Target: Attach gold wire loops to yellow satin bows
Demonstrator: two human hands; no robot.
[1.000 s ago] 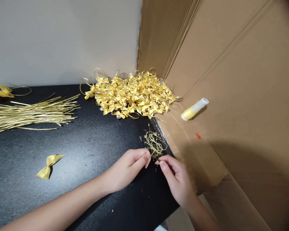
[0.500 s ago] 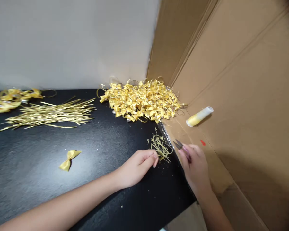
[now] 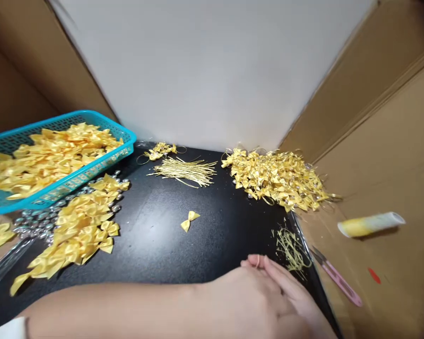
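Your left hand [image 3: 245,299] overlaps your right hand [image 3: 292,288], so I cannot tell how far either is closed, while a thin pale strand [image 3: 257,262] shows right at the fingertips, near the wire clippings [image 3: 290,250].

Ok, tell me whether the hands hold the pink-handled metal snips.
No, the snips lie on the brown cardboard beside the black tabletop.

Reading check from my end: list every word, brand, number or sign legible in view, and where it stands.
None: no text is readable here.
The turquoise plastic basket, pink-handled metal snips and yellow-and-white tube show no legible lettering.
The small red mark forms no readable character.
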